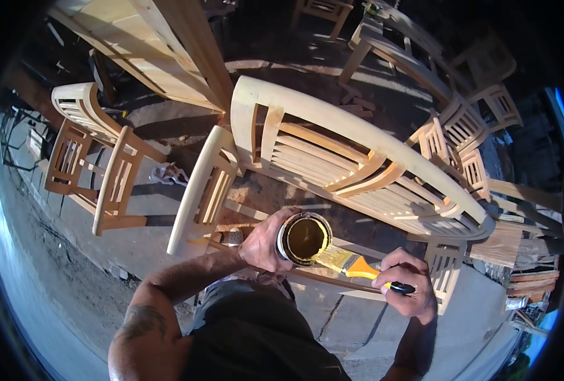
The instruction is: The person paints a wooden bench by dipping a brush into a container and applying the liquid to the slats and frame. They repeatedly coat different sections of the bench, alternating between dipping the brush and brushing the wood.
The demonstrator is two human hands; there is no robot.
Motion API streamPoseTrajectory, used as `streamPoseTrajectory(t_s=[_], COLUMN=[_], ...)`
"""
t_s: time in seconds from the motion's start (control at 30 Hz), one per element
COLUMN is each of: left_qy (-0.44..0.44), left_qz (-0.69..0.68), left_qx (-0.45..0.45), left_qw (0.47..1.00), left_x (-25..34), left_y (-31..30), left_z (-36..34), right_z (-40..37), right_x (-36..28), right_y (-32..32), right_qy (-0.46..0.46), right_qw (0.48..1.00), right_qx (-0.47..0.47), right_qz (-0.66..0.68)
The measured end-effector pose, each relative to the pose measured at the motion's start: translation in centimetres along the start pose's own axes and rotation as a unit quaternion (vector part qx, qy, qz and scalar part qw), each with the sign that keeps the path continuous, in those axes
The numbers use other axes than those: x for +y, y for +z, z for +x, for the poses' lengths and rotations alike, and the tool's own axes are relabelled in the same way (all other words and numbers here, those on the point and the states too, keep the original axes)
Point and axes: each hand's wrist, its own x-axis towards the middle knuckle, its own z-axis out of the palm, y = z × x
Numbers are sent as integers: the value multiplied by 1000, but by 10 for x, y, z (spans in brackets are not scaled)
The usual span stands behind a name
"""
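My left hand (266,244) is wrapped round the side of an open can (284,249) with dark brownish liquid inside. Yellowish drips coat the can's rim. In my right hand (409,282) is a paintbrush (360,267) with a yellow-orange handle and a black end, its fingers closed round the handle. The pale bristles lie right at the can's right rim. Just beyond the can stands a light wooden bench (364,134) with a curved, slatted back, and its armrest (196,190) rises left of my left hand.
A wooden chair (118,171) stands at the left. Behind it leans a large wooden panel (148,44). More slatted chairs (459,124) crowd the right, below a wooden table frame (396,51). Stacked boards (529,282) lie at the far right. A whitish cloth (167,173) is on the ground.
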Motion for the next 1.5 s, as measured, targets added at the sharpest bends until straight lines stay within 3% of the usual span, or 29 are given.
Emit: streamPoseTrajectory(t_s=[0.07,0.13,0.2,0.27,0.4,0.57,0.67,0.7,0.8,0.93,1.07,1.23,1.3,1.37,1.47,1.5], left_qy=[-23,-15,-5,6,-13,-36,-78,-90,-109,-110,-120,-110,-115,-118,-116,-117], left_qz=[-10,-15,-12,0,12,37,41,46,51,65,58,85,75,58,51,56], left_qx=[-1,4,7,8,-4,-8,-7,4,7,4,17,26,32,36,31,28], left_qw=[1000,1000,1000,1000,1000,999,996,995,993,992,991,990,990,991,991,991], left_x=[1,2,3,5,0,-5,-4,0,0,-15,-26,-32,-33,-37,-43,-45], left_y=[0,-2,-3,-1,0,-1,-5,-8,-19,-35,-52,-71,-75,-79,-87,-87], left_z=[-1,0,3,4,2,-8,-21,-24,-37,-56,-71,-75,-74,-73,-74,-74], right_z=[-1,-20,-18,-22,-39,-64,-62,-57,-13,79,168,231,234,226,208,206], right_x=[3,19,33,51,95,130,154,165,185,207,234,256,268,290,274,268], right_y=[-6,11,36,52,72,87,108,119,153,186,208,229,235,238,224,224], right_qy=[-13,68,77,138,144,45,84,103,189,210,198,180,199,165,190,181], right_qw=[999,972,927,905,866,726,657,665,757,841,865,871,860,860,829,843], right_qx=[38,154,214,210,242,350,383,401,435,396,355,369,370,431,495,479], right_qz=[21,163,297,344,413,590,644,621,450,303,295,271,290,217,179,168])
